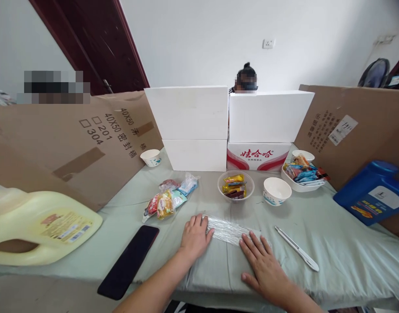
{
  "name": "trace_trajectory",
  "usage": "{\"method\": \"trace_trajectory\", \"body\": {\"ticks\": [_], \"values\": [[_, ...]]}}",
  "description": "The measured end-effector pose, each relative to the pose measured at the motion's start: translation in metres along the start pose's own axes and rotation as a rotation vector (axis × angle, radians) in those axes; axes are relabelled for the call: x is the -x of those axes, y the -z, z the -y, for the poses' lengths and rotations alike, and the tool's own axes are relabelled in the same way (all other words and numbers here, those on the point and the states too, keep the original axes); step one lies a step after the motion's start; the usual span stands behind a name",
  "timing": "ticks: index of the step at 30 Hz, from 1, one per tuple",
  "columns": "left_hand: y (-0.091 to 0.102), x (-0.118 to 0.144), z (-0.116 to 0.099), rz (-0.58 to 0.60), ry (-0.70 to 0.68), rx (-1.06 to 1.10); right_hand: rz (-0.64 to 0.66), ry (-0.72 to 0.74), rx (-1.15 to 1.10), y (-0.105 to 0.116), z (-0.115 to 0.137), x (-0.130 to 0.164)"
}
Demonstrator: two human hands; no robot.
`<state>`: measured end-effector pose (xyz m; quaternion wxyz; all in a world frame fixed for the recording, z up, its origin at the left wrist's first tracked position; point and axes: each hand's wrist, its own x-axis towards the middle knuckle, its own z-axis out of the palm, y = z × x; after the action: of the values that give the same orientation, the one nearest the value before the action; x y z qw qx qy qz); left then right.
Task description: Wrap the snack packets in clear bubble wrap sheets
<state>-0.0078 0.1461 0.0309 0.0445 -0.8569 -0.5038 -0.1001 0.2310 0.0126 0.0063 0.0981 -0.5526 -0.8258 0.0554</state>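
A crinkled strip of clear plastic film [228,229] lies across the cloth in front of me. At its left end rests my left hand [196,237], palm down, with fingers stretched over the film's edge. My right hand [261,265] is flat with its fingers spread, the fingertips touching the film's right end. Neither hand grips anything. A white utility knife [297,248] lies to the right of my right hand. To the left of my left hand is a black phone [129,262].
Wrapped snacks [165,203], a clear bowl [220,190] of candies, paper bowls [277,193] and a white dish [304,187] of packets stand farther back. White boxes [194,126] and cardboard [69,143] wall the table. A yellow jug [39,224] and blue bottle [372,191] flank it. People are behind.
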Motion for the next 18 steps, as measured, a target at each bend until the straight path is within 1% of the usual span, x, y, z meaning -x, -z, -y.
{"method": "trace_trajectory", "body": {"ticks": [2,5,7,9,11,14,18], "values": [[0.002,0.003,-0.005,-0.007,-0.022,0.004,-0.034,-0.007,0.021,-0.005,0.009,0.018],[0.005,0.008,-0.027,-0.022,-0.032,0.014,-0.044,0.052,0.011,-0.009,0.016,0.041],[0.006,0.014,-0.046,-0.004,-0.065,0.040,-0.066,0.059,0.009,-0.008,0.014,0.053],[0.004,0.020,-0.062,0.014,-0.126,0.083,-0.124,0.035,0.040,-0.006,0.007,0.063],[0.001,0.027,-0.074,0.002,-0.177,0.124,-0.185,0.047,0.069,-0.001,0.000,0.071],[-0.004,0.036,-0.081,-0.042,-0.255,0.200,-0.249,0.114,0.030,0.009,0.001,0.077],[-0.006,0.048,-0.074,-0.079,-0.523,0.398,-0.319,0.221,-0.030,0.033,0.019,0.074]]}}
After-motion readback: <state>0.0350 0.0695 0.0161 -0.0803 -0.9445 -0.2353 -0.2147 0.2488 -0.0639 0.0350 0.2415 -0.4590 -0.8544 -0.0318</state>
